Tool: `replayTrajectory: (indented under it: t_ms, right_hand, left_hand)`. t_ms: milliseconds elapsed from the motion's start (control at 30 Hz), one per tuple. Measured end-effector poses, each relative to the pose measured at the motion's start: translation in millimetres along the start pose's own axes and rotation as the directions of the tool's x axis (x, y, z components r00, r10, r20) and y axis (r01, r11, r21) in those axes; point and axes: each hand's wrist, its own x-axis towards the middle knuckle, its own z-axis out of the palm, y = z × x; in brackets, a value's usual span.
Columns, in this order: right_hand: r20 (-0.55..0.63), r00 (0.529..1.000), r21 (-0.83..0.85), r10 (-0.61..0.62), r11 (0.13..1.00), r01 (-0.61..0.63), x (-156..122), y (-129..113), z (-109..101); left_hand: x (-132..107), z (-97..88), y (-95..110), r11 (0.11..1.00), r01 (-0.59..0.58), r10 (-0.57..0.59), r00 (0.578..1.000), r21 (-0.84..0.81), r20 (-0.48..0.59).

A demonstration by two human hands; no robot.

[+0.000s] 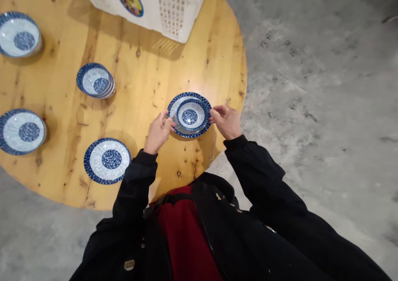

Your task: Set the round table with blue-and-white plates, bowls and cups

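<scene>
A small blue-and-white bowl (190, 116) sits on a wider plate (178, 129) with a dark blue rim, near the table's right edge. The bowl lies a little right of the plate's middle. My left hand (159, 132) is closed at the plate's left rim, thumb and fingers bent over the edge. On the opposite side, my right hand (226, 120) pinches the right rim, close beside the bowl. My right fingertips cover part of that edge, so I cannot tell whether they also touch the bowl.
A stack of small bowls (95, 81) stands left on the round wooden table (146, 78). Nearer me lies a flat plate (107, 161), beside my left sleeve. Larger dishes (23, 132) and bowls (19, 35) are at far left. A white plastic basket (149, 7) stands at the back.
</scene>
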Motion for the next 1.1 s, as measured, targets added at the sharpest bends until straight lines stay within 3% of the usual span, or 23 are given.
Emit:
replayTrajectory:
  t_ms: [100,233,500,700,800,900,1000,1100]
  right_hand:
    - [-0.001,1.000,0.036,0.025,0.999,-0.025,-3.2,1.8,-6.0]
    - [0.058,0.995,0.059,0.076,0.995,-0.079,-8.9,2.3,-1.1]
    - [0.016,0.994,0.123,0.112,0.986,-0.113,-13.7,3.7,9.8]
    - [-0.016,0.996,0.060,0.089,0.994,-0.088,-12.9,2.8,11.9]
    - [-0.022,0.994,0.031,0.105,0.994,-0.105,-11.7,2.9,14.1]
    - [-0.013,0.994,0.022,0.105,0.994,-0.105,-12.3,1.3,16.2]
    - [0.009,0.995,-0.020,0.098,0.995,-0.097,-15.4,-1.4,11.8]
    - [-0.097,0.994,-0.172,0.058,0.982,-0.074,-20.4,3.1,-0.5]
  left_hand:
    - [-2.1,-15.1,-3.1,0.999,-0.007,0.001,0.990,-0.044,-0.143]
    - [-8.2,-26.0,-10.4,0.994,-0.020,-0.005,0.973,-0.105,-0.229]
    - [-16.2,-24.8,-22.8,0.974,-0.059,0.006,0.971,-0.218,-0.237]
    - [-3.3,-14.9,-48.8,0.944,0.013,-0.117,0.948,-0.330,-0.296]
    - [-1.3,-11.3,-51.3,0.936,0.024,-0.132,0.949,-0.352,-0.286]
    - [-7.9,-15.7,-40.4,0.965,-0.001,-0.063,0.969,-0.261,-0.237]
    - [-19.7,-22.6,-25.4,0.999,-0.005,-0.003,0.985,-0.047,-0.172]
    - [-28.3,-21.6,-20.7,0.987,0.050,-0.032,0.993,0.155,-0.116]
